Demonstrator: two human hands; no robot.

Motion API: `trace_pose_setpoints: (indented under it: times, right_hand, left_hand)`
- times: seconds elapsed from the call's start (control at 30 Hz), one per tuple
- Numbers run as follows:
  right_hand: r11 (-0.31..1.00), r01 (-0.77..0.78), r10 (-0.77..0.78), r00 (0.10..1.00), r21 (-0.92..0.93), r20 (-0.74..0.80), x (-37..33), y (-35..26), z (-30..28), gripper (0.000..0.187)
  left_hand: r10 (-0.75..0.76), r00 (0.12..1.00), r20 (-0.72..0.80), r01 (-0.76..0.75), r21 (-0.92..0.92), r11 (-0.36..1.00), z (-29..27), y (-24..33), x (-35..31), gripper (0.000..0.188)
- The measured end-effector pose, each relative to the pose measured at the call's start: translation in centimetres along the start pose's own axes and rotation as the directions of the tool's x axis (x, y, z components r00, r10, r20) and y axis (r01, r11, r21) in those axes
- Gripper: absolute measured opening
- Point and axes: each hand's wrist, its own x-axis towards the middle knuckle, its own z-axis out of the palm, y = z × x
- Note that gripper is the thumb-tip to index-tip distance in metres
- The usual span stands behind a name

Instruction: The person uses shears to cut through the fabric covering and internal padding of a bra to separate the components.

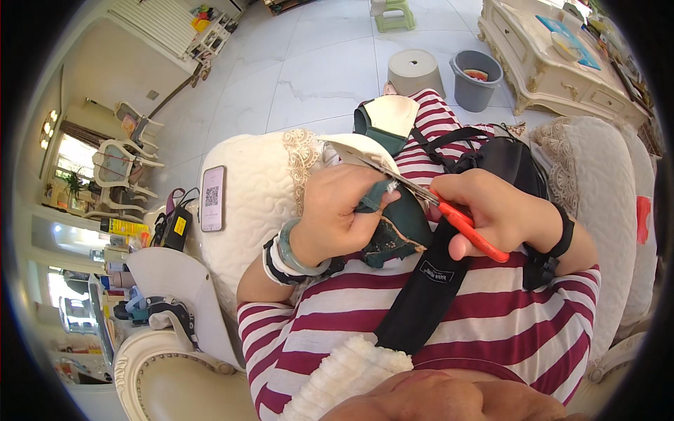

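My right hand (pixel 495 207) is closed round the red handles of a pair of scissors (pixel 460 219). Their metal blades point up and left, lying against a cream padded edge next to my left hand (pixel 340 203). That left hand is closed, pinching dark green cloth of what looks like a bra (pixel 404 221), with a frayed white bit at the pinch. Green fabric with a lacy, brownish trim hangs below the fingers. Farther out, a cream and green cup (pixel 390 119) rests on my striped lap. Whether the blades are parted is hard to make out.
A phone (pixel 213 198) lies on the cream quilted sofa cover (pixel 253 175) at left. Black straps and a bag (pixel 502 161) sit at right. Beyond my knees stand a round stool (pixel 413 70), a grey bin (pixel 477 91) and a carved table (pixel 554 77).
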Motion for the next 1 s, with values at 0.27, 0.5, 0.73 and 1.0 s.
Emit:
trace_pose_setpoints:
  times: [0.27,0.5,0.73,1.0]
  right_hand:
    - [0.998,-0.057,0.057,0.998,0.025,-0.011,0.6,1.0,-0.2,0.065]
    - [0.996,-0.057,0.06,0.998,0.074,-0.036,1.7,0.1,-0.1,0.081]
    - [0.924,0.38,-0.362,0.829,-0.045,-0.426,4.6,0.8,-4.1,0.05]
    - [0.92,0.134,-0.145,0.989,-0.368,-0.001,6.9,0.3,-2.6,0.028]
  left_hand:
    - [-0.078,0.995,0.054,0.082,-0.064,0.995,-0.7,0.0,0.5,0.009]
    - [0.01,0.97,0.242,0.004,-0.056,0.998,0.2,-0.7,0.1,0.016]
    - [-0.137,0.977,0.165,0.187,-0.34,0.922,-0.8,-1.9,0.3,0.011]
    - [-0.384,0.771,0.508,0.403,0.076,0.912,-2.5,0.9,2.7,0.028]
